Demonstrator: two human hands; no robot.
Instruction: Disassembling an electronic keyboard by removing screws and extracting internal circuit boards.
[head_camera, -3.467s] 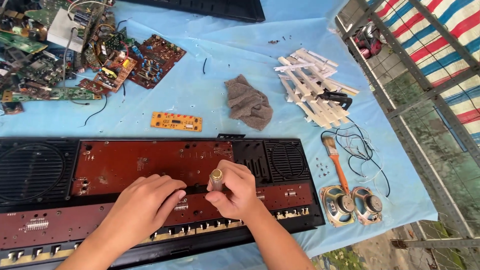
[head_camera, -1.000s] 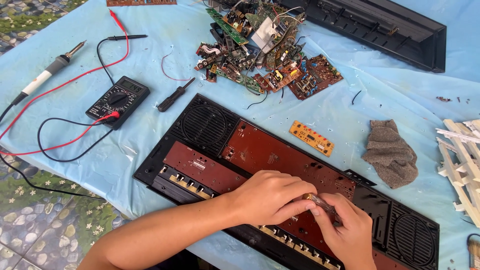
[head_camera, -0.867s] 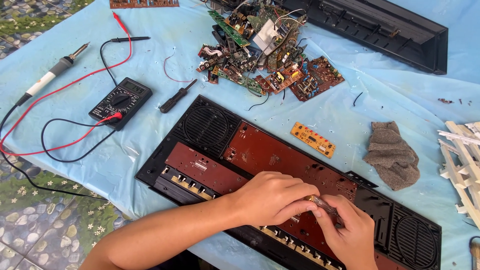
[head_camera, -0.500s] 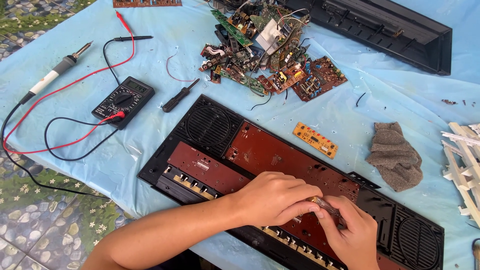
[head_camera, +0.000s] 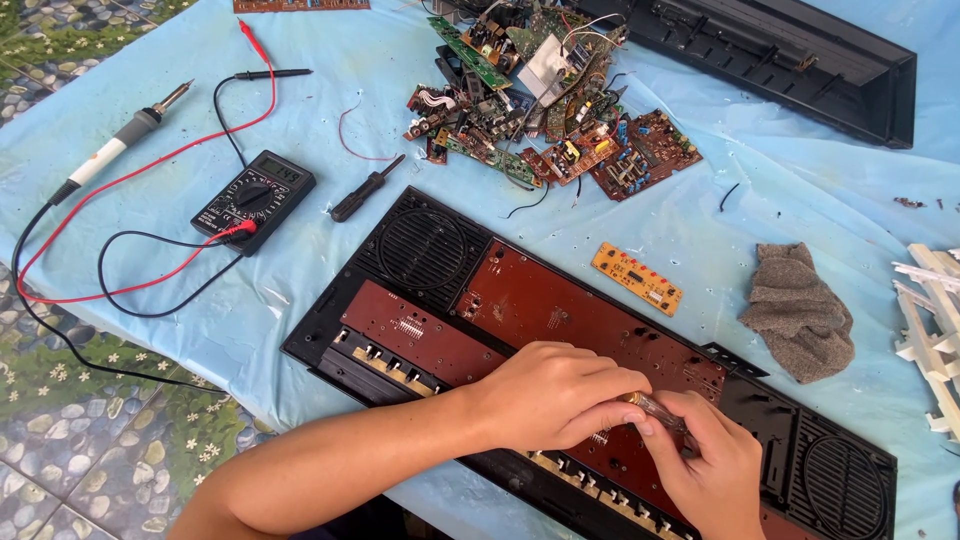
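Pinching a small screwdriver (head_camera: 662, 410) between them, the left hand (head_camera: 555, 395) and right hand (head_camera: 715, 470) both close their grip on it over the red-brown circuit board (head_camera: 560, 310), low and right of centre. The board still sits inside the black keyboard shell (head_camera: 420, 245), so its removal seems unfinished. Farther out on the blue-covered counter (head_camera: 150, 330) lie a multimeter (head_camera: 255, 195), a soldering iron (head_camera: 125, 135), loose boards (head_camera: 540, 95) and a grey rag (head_camera: 800, 310); nothing blocks the hands.
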